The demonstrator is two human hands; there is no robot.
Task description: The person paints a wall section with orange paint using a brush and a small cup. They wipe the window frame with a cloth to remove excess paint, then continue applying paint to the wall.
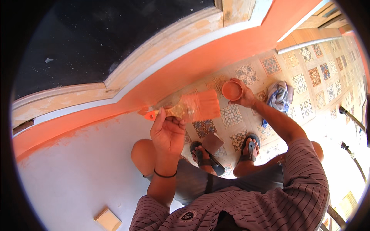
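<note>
My left hand [168, 134] grips a wide flat paintbrush [199, 106] by its handle. Orange paint coats the bristles, and dried smears cover the ferrule. The bristle end points right, towards a small round cup [231, 90] in my right hand [245, 95]. Its inside is orange too; how much paint it holds I cannot tell. Beyond both hands runs an orange band of wall [185, 70]. On the left this orange ends in a ragged edge against a pale wall surface [78, 173].
A crumpled cloth [279, 93] lies on the patterned tile floor [231, 115] right of the cup. Near my left sandal is a brown square sheet [213, 142], perhaps sandpaper. A wooden frame [164, 37] borders a dark panel [66, 43] above. A small box-like fitting [107, 218] shows at lower left.
</note>
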